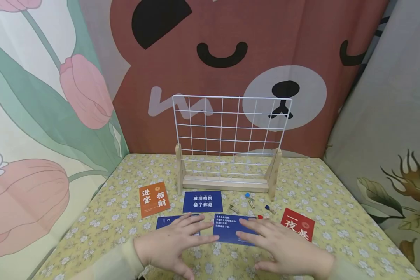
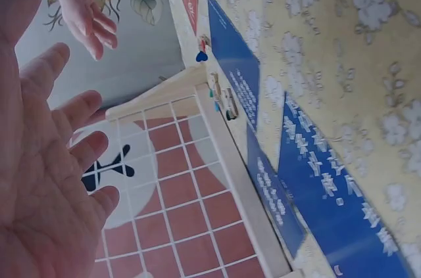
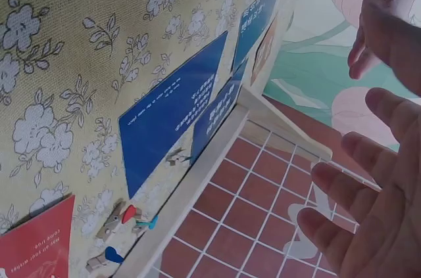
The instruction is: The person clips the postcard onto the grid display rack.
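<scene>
My left hand point(image 1: 175, 243) hovers with spread fingers above a blue card point(image 1: 163, 221), which it partly covers in the head view. Over the right part of another blue card point(image 1: 227, 230) hangs my right hand point(image 1: 288, 247), fingers also apart and holding nothing. Both wrist views show bare palms with nothing in them. A third blue card point(image 1: 203, 207) with white writing lies behind these two. To its left is an orange card point(image 1: 154, 206), and a red card point(image 1: 301, 222) lies at the right. Small wooden clothespins point(image 3: 113, 220) with red, blue and teal heart tops lie between the cards.
Behind the cards a white wire grid point(image 1: 227, 127) stands upright in a wooden stand point(image 1: 225, 183). A yellow flowered cloth point(image 1: 105, 229) covers the table. Printed curtains hang at the back point(image 1: 210, 83) and on both sides.
</scene>
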Action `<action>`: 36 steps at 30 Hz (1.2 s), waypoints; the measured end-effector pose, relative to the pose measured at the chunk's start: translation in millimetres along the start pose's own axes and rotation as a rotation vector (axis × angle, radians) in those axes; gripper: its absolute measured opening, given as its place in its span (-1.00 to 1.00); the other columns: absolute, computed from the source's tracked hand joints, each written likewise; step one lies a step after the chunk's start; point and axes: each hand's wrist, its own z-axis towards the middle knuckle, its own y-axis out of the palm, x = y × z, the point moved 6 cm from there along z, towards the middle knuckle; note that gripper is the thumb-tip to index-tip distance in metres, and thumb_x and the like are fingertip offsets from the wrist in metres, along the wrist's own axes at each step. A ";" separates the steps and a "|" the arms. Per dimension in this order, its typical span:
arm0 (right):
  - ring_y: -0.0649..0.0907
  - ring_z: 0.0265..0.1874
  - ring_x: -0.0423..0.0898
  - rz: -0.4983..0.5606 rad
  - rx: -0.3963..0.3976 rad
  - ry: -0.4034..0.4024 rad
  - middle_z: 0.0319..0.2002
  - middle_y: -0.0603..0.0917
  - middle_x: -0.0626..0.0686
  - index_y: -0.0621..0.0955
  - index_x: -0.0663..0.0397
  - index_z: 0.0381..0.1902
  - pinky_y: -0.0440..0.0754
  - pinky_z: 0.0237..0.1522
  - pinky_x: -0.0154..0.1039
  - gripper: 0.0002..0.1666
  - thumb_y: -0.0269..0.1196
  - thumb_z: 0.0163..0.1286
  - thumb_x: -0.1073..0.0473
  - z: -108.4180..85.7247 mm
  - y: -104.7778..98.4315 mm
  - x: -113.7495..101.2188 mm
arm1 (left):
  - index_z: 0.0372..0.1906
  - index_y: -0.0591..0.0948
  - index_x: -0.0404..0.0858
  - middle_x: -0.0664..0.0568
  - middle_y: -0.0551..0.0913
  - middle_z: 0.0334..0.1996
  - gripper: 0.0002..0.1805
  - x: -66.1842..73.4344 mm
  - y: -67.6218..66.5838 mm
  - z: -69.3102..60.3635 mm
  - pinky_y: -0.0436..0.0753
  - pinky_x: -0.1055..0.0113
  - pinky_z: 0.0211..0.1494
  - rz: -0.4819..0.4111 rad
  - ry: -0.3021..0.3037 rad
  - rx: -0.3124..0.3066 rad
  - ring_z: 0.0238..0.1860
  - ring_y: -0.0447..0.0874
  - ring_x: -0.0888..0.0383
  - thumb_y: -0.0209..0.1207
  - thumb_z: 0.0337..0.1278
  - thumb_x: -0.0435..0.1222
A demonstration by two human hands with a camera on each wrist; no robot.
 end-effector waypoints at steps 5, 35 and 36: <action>0.45 0.26 -0.06 0.018 0.030 0.013 0.42 0.27 -0.10 0.20 -0.33 0.47 0.54 0.07 0.07 -0.17 0.09 0.32 -0.38 4.9 4.1 4.4 | 0.51 0.02 0.19 0.16 0.07 0.49 -0.01 -7.7 5.8 -1.3 0.17 -0.09 0.39 -0.061 -0.063 0.020 0.47 0.00 0.03 0.11 -0.03 0.36; 0.50 0.19 -0.01 0.364 -0.096 0.324 0.22 0.49 -0.01 0.41 -0.08 0.35 0.49 0.14 0.04 -0.35 0.24 0.35 -0.09 42.4 63.5 25.0 | 0.31 0.44 -0.11 -0.04 0.38 0.26 -0.33 -69.3 49.8 -31.9 0.44 -0.12 0.19 -0.521 -0.634 0.240 0.23 0.37 -0.11 0.32 0.09 -0.01; 0.50 0.19 0.00 0.380 -0.095 0.340 0.22 0.50 0.00 0.42 -0.07 0.35 0.48 0.15 0.04 -0.35 0.24 0.35 -0.09 44.9 66.8 25.1 | 0.29 0.45 -0.14 -0.05 0.39 0.24 -0.34 -72.7 53.3 -35.0 0.46 -0.11 0.17 -0.547 -0.663 0.247 0.21 0.39 -0.13 0.32 0.09 -0.03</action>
